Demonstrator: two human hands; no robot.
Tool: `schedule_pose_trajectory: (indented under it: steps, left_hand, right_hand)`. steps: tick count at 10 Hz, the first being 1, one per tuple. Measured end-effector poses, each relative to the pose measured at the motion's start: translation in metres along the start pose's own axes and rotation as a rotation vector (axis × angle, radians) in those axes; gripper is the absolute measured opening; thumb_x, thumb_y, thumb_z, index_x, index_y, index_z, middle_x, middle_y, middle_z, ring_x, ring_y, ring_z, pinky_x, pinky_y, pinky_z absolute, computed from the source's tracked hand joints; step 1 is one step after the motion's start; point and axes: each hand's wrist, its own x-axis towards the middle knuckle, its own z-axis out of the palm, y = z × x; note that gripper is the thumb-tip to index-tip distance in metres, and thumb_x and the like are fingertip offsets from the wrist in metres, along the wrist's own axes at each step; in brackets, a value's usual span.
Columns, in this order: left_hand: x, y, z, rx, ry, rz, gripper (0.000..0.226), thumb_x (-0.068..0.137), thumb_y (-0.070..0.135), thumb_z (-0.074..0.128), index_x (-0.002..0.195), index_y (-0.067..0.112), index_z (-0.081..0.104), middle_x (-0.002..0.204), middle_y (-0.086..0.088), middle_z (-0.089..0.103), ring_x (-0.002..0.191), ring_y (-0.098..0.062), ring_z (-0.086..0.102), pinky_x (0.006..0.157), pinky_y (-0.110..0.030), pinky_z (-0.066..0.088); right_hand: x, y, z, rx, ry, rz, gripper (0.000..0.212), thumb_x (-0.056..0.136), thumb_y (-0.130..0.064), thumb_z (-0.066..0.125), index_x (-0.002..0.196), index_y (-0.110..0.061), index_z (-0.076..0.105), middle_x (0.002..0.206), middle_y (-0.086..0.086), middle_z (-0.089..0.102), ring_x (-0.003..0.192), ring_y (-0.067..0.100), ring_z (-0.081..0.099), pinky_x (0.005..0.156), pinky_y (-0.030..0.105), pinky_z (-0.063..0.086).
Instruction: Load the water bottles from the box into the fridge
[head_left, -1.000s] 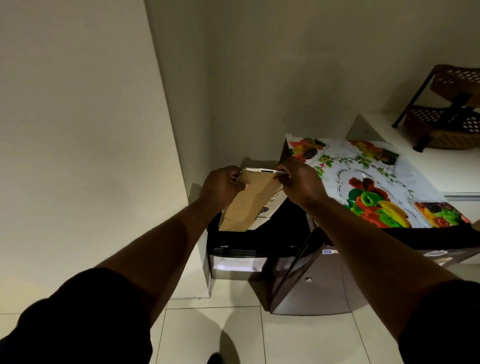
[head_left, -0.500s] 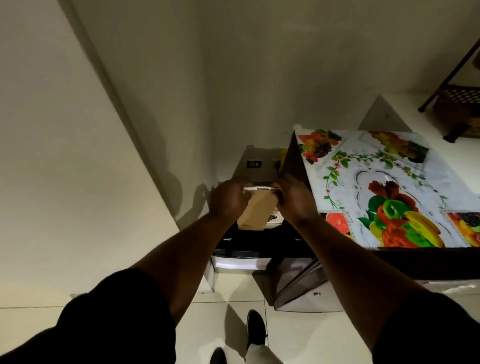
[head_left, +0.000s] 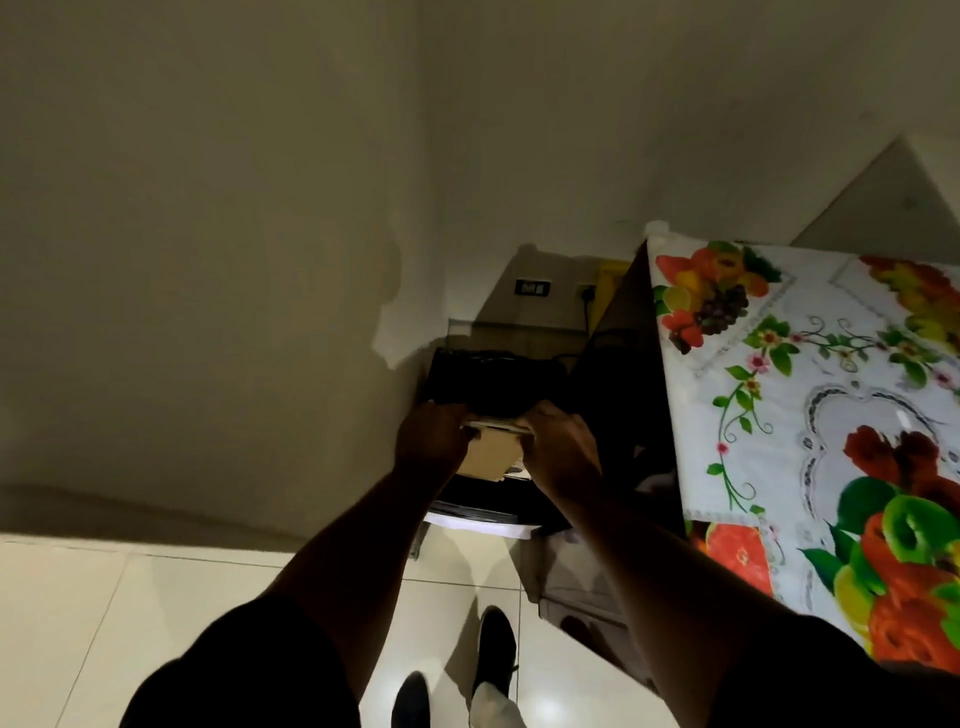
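Grip of the left hand (head_left: 434, 441): fingers curled round the left end of the pale upper edge of the brown box (head_left: 491, 457). Grip of the right hand (head_left: 558, 449): fingers likewise curled, pinching the right end of that edge, so that both hands close on the box, backs of the hands toward the camera, with only a short stretch of the edge showing between them. Box: brown cardboard face turned toward the viewer, with a printed white patch at its lower right corner. It lies over the front part of a black unit (head_left: 493, 384), near that unit's front edge; whether it rests there or is lifted clear cannot be told. What the box holds is hidden from this view. Fridge (head_left: 623, 364): just to the right of the black unit, with its dark side wall next to the box and its grey front lower in the frame. Its top is covered by a white cloth (head_left: 831, 395) printed with fruit and leaves. Background: plain wall (head_left: 208, 260) behind and to the left, with a dark socket plate (head_left: 532, 287) low down behind the unit, a cable running beside it, and a yellow object (head_left: 610, 280) showing at the fridge's rear corner. Foreground: both forearms reach forward from black sleeves (head_left: 234, 670). Pale tiled floor (head_left: 156, 597) lies below, with two dark shoes (head_left: 496, 639) standing before the unit.
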Motion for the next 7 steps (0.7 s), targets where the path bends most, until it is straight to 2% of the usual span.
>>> schedule_pose_trajectory:
  steps: [1, 2, 3, 4, 5, 6, 7]
  left_hand:
    - [0.014, -0.014, 0.021, 0.024, -0.013, -0.016, 0.021, 0.091, 0.031, 0.072, 0.111, 0.027, 0.077, 0.11, -0.002, 0.076, 0.114, -0.027, 0.062, 0.107, -0.031, 0.037]
    - [0.027, -0.032, 0.051, 0.037, -0.029, -0.047, 0.02, 0.093, 0.029, 0.07, 0.112, 0.026, 0.076, 0.116, -0.002, 0.074, 0.123, -0.029, 0.057, 0.104, -0.028, 0.035]
    - [0.029, -0.042, 0.067, 0.061, -0.065, -0.062, 0.022, 0.096, 0.03, 0.066, 0.116, 0.027, 0.074, 0.119, -0.002, 0.073, 0.123, -0.029, 0.057, 0.103, -0.028, 0.036]
    - [0.025, -0.052, 0.083, 0.089, -0.141, -0.076, 0.031, 0.098, 0.036, 0.062, 0.129, 0.034, 0.067, 0.126, 0.003, 0.069, 0.126, -0.025, 0.056, 0.11, -0.032, 0.038]
    - [0.02, -0.053, 0.087, 0.103, -0.181, -0.103, 0.04, 0.097, 0.039, 0.063, 0.137, 0.037, 0.06, 0.135, 0.005, 0.065, 0.131, -0.023, 0.053, 0.112, -0.036, 0.039]
    - [0.007, -0.043, 0.078, 0.237, -0.178, -0.003, 0.058, 0.097, 0.046, 0.061, 0.15, 0.031, 0.044, 0.153, 0.003, 0.049, 0.144, -0.02, 0.039, 0.121, -0.037, 0.023]
    - [0.005, -0.037, 0.071, 0.278, -0.196, 0.058, 0.071, 0.098, 0.051, 0.056, 0.158, 0.026, 0.028, 0.164, 0.001, 0.031, 0.153, -0.018, 0.022, 0.124, -0.038, 0.011]
  right_hand:
    - [0.012, 0.007, 0.026, 0.019, 0.023, 0.003, 0.021, 0.081, -0.013, 0.074, 0.101, -0.019, 0.077, 0.105, 0.0, 0.07, 0.096, 0.025, 0.068, 0.084, 0.033, 0.049]
    - [0.023, 0.017, 0.06, 0.008, 0.009, 0.007, 0.019, 0.082, -0.012, 0.075, 0.101, -0.015, 0.077, 0.108, 0.005, 0.072, 0.096, 0.03, 0.069, 0.079, 0.037, 0.055]
    - [0.024, 0.022, 0.081, -0.043, -0.065, -0.011, 0.021, 0.091, -0.017, 0.066, 0.109, -0.02, 0.075, 0.114, 0.001, 0.07, 0.101, 0.028, 0.068, 0.086, 0.038, 0.052]
    - [0.018, 0.026, 0.101, -0.091, -0.138, -0.036, 0.025, 0.099, -0.024, 0.056, 0.121, -0.024, 0.069, 0.119, -0.002, 0.065, 0.109, 0.025, 0.063, 0.095, 0.036, 0.045]
    - [0.013, 0.028, 0.104, -0.055, -0.116, -0.034, 0.031, 0.095, -0.031, 0.059, 0.121, -0.016, 0.068, 0.121, 0.004, 0.065, 0.114, 0.028, 0.062, 0.098, 0.04, 0.044]
    - [0.004, 0.029, 0.09, 0.007, -0.035, -0.042, 0.052, 0.094, -0.045, 0.052, 0.13, -0.009, 0.064, 0.134, 0.011, 0.061, 0.129, 0.031, 0.055, 0.109, 0.05, 0.036]
    - [0.005, 0.028, 0.082, 0.004, -0.08, -0.011, 0.068, 0.096, -0.056, 0.049, 0.147, -0.01, 0.05, 0.154, 0.011, 0.045, 0.147, 0.029, 0.036, 0.121, 0.052, 0.018]
